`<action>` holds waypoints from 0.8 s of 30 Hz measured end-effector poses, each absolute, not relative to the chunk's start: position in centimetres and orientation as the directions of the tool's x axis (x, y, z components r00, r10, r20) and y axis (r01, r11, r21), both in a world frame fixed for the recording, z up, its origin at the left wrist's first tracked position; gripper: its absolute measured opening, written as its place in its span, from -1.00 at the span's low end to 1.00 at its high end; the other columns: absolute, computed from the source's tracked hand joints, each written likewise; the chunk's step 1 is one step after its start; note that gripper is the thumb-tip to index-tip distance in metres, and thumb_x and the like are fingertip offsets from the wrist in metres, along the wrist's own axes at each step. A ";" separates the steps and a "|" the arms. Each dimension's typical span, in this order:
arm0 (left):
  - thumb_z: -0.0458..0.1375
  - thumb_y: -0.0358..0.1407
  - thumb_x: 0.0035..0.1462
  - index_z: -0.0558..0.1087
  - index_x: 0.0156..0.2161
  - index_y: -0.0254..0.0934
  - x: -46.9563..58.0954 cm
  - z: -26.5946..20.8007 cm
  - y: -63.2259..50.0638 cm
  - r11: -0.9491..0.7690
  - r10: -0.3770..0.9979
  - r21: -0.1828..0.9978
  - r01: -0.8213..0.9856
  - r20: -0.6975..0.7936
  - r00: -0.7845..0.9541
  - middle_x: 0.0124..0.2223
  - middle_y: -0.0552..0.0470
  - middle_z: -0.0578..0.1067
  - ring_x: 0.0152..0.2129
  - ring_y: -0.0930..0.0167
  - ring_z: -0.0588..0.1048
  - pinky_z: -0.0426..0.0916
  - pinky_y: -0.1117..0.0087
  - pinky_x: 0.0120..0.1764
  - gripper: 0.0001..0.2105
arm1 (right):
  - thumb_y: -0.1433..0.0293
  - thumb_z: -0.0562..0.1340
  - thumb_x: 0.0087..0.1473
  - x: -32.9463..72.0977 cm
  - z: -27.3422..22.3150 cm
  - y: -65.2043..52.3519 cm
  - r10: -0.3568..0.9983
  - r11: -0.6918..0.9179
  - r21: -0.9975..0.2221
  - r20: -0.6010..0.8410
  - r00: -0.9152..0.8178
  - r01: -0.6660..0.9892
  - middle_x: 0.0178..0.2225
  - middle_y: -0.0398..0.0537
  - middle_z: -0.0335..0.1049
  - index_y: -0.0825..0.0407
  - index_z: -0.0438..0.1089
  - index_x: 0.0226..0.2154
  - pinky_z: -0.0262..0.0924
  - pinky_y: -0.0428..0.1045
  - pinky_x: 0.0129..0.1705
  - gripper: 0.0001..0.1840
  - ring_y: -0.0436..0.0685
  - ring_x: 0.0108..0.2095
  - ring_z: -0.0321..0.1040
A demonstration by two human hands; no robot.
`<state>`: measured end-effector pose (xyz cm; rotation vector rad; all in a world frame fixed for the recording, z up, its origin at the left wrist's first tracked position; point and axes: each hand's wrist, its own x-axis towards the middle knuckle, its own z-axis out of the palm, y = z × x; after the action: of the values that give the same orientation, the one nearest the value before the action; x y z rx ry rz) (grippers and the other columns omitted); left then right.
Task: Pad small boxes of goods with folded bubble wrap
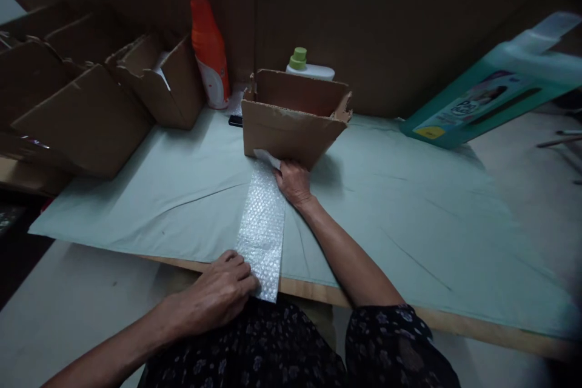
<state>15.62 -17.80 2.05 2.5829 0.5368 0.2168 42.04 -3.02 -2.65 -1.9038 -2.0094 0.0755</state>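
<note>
Best smooth the bubble wrap (262, 218) flat between left hand (222, 292), curled at its near end, and right hand (294, 182), half-closed at its far end; cannot tell whether gripping; avoid crushing bubbles.

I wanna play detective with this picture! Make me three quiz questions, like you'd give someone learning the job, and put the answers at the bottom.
1. Which hand is at the far end of the bubble wrap?

2. True or false: in the picture, the red-orange bottle stands to the left of the middle cardboard box.

3. What color is the cap on the white bottle behind that box?
A. Black
B. Green
C. Pink

Key:
1. The right hand
2. True
3. B
</note>
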 end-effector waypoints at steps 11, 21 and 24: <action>0.18 -0.38 0.19 0.40 0.15 -0.31 17.0 0.8 -16.0 -0.822 0.500 0.401 0.405 0.167 0.849 0.25 -0.31 0.39 0.23 -0.02 0.29 0.28 -0.09 0.16 -0.60 | 0.37 0.15 0.29 43.8 0.9 -12.3 0.951 0.183 -0.275 0.292 -0.099 0.944 0.07 0.23 0.50 0.09 0.43 0.09 0.23 0.27 0.04 -0.64 0.39 0.02 0.40; 0.24 -0.30 0.14 0.36 0.20 -0.22 15.3 -1.4 -20.9 -0.792 0.531 0.398 0.463 0.076 0.844 0.34 -0.23 0.33 0.29 0.04 0.26 0.15 -0.10 0.29 -0.50 | 0.14 0.11 0.38 40.2 -1.3 -11.0 0.777 0.615 -0.233 0.016 -0.630 0.753 0.41 0.15 0.12 0.04 0.25 0.32 0.03 0.28 0.34 -0.43 0.33 0.40 0.03; 0.26 -0.28 0.13 0.39 0.16 -0.22 15.7 -1.2 -20.7 -0.778 0.550 0.407 0.479 0.073 0.832 0.33 -0.23 0.35 0.27 0.04 0.29 0.17 -0.09 0.27 -0.53 | 0.24 0.11 0.38 42.3 -0.8 -6.6 0.900 0.431 -0.164 0.007 -0.436 0.887 0.38 0.16 0.17 0.07 0.28 0.30 0.01 0.28 0.34 -0.47 0.34 0.37 0.10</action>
<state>15.71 -20.71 -1.22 2.6378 0.7707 0.2644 42.27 -6.56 -0.80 -1.6143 -2.5776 0.2067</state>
